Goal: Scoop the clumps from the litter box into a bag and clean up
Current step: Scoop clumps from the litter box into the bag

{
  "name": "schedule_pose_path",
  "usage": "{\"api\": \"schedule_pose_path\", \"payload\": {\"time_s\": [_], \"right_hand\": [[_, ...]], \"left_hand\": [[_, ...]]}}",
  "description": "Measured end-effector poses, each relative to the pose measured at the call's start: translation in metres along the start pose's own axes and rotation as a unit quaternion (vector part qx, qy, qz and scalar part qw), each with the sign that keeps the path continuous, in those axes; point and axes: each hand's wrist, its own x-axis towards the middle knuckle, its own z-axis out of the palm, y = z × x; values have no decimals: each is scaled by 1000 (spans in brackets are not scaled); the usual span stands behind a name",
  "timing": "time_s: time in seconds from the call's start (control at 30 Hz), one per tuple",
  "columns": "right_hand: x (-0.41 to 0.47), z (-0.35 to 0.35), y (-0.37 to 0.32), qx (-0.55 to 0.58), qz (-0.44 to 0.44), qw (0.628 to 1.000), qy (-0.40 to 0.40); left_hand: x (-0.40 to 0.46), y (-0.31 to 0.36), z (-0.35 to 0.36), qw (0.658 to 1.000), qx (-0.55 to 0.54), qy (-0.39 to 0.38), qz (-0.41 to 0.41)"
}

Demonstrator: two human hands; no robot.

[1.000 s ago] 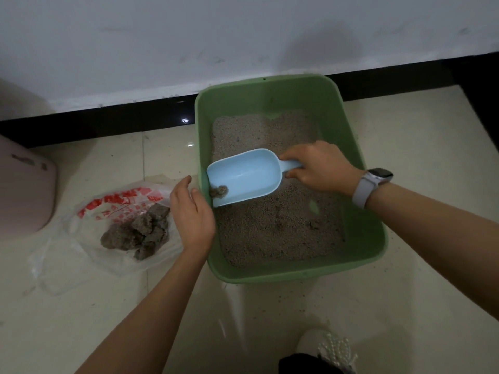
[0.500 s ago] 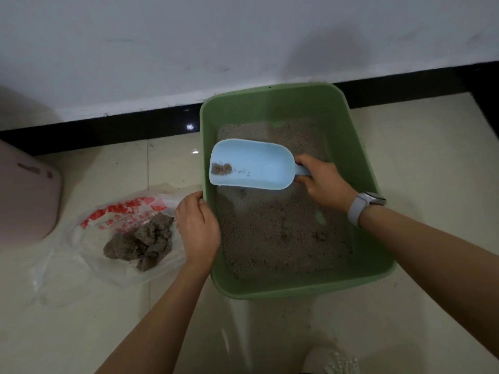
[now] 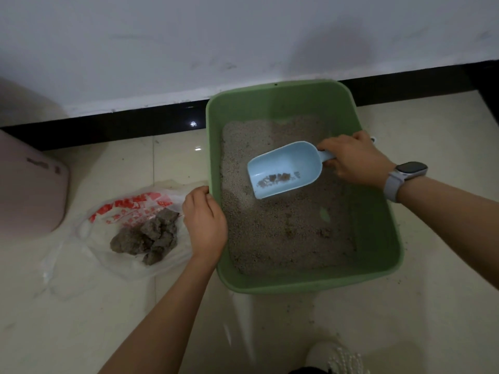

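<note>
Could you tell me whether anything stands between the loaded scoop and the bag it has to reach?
Yes: the litter box's left wall and the left hand gripping it lie between the scoop and the bag.

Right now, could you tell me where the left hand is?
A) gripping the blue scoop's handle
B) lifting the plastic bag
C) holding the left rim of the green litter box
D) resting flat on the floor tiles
C: the left hand grips the left rim of the green litter box, while the right hand holds the blue scoop.
</note>
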Motion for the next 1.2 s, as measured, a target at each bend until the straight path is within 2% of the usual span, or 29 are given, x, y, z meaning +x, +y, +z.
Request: {"api": "schedule_pose_path", "payload": {"time_s": [0.33,0.7,0.83,0.93,1.07,1.2], "right_hand": [[2,10,-17,34,9,999,7],[-14,20,-18,220,32,975,5],[-20,15,-24,244,47,968,25],[-16,2,-35,201,39,977,60],[-3,-17,-64,162,-10,983,82],[12,-30,-114,133,-80,985,69]], "left_hand": [[2,-2,1,1000,3,-3,11],[1,-4,2,1000,16,-11,9],[8,-4,-15,990,100,-74,71],[34,-7,-46,960,213,-127,129],[74,-9,-97,924,345,-145,83],[93,-20,-141,904,395,-166,5]]}}
